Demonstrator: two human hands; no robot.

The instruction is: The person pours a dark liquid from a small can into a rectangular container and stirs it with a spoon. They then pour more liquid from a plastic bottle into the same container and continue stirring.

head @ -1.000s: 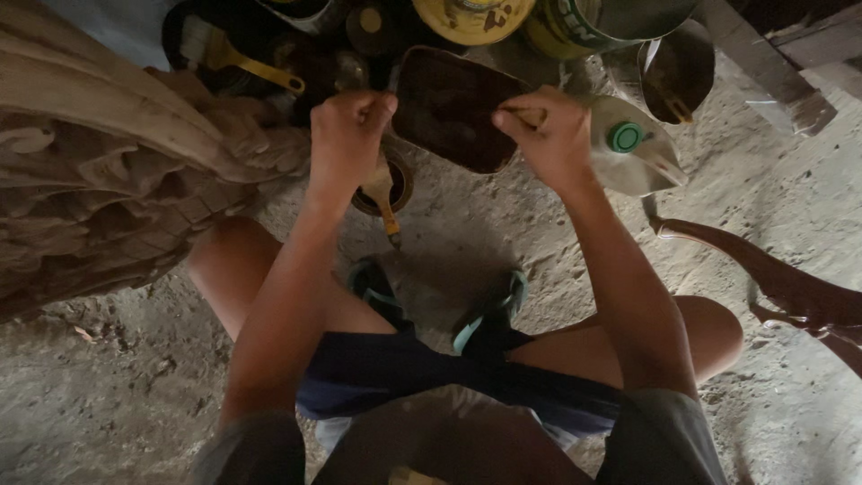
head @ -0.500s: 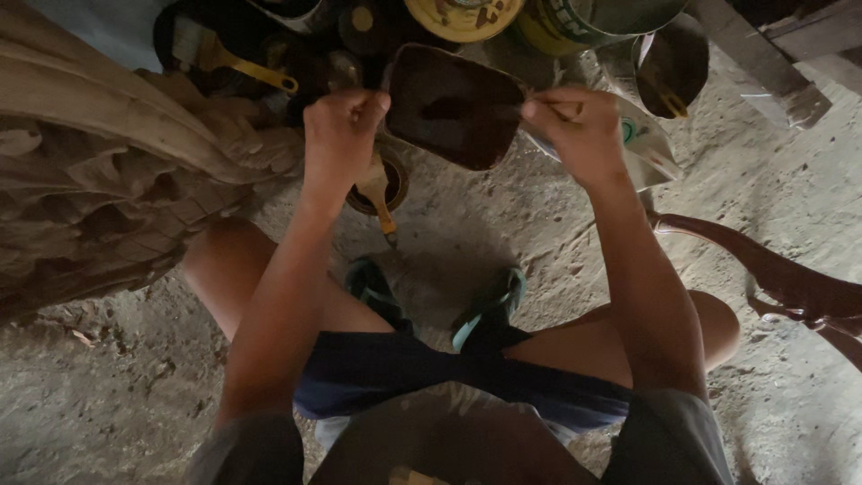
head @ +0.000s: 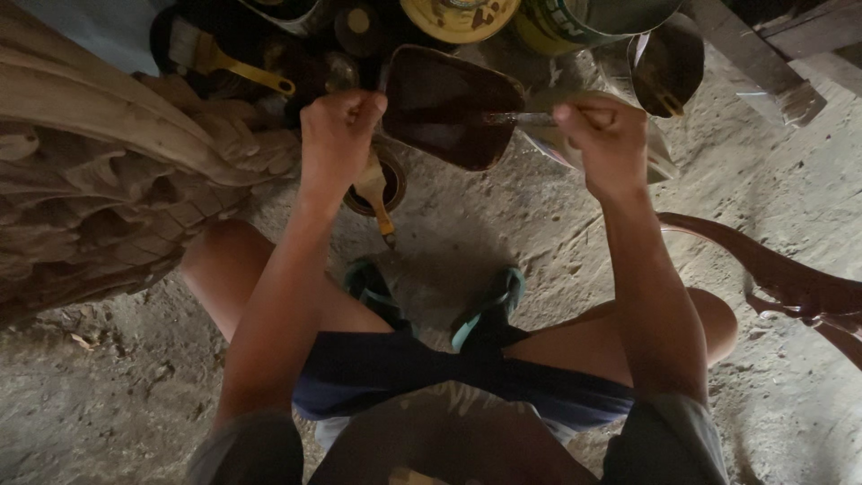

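A dark brown container [head: 449,106], cut open at the top, is held up off the ground by the left hand [head: 339,135], whose fingers are curled tight about its edge. The right hand [head: 603,135] is closed in a fist round a thin stick or brush handle [head: 521,118], the far end of which reaches into the container's dark liquid. Mixing or loading of the stain appears to be under way; whether it is nearly finished cannot be told, since the liquid's state is too dark to read.

Just below the left fingers a small round tin [head: 388,184] stands on the ground with a yellow-handled brush [head: 377,193] resting in it, apart from both hands. Beyond the fingers, tins and pots [head: 460,16] are crowded together, and another brush [head: 215,58] lies to the left of them. The carved wood [head: 108,180] to the left of the left hand shows pale and bare, so none of it is judged to be coated yet. A dark curved wooden piece [head: 790,283] lies well to the right of the right hand.
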